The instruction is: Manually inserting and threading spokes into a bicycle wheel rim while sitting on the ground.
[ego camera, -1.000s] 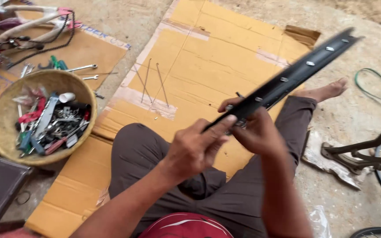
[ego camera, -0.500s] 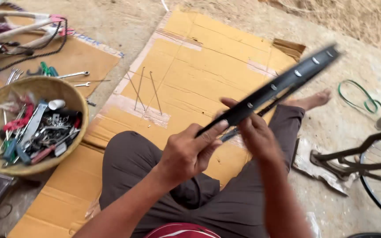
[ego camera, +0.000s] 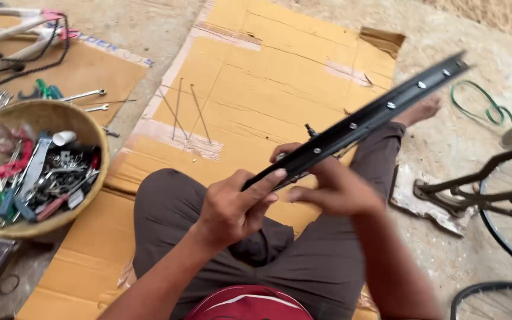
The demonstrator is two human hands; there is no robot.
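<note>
A black bicycle wheel rim (ego camera: 386, 109) with a row of spoke holes runs edge-on from my hands up to the right. My left hand (ego camera: 235, 207) grips its near end, thumb along the top. Just beside it, my right hand (ego camera: 330, 189) is closed on the rim from below, fingers curled around it. I sit cross-legged in brown trousers on flattened cardboard (ego camera: 268, 77). Three loose spokes (ego camera: 185, 109) lie on the cardboard ahead of my knees.
A woven basket (ego camera: 90, 195) full of hand tools sits at my left. Spanners (ego camera: 84, 95) lie behind it, with a bicycle frame part (ego camera: 19, 29) at top left. At right are a metal stand (ego camera: 475, 189), wheel rims (ego camera: 505, 237) and a green cable (ego camera: 481, 104).
The view has shifted slightly; the rim stays in both hands and its far end has dipped a little, with my right hand shifting along it.
</note>
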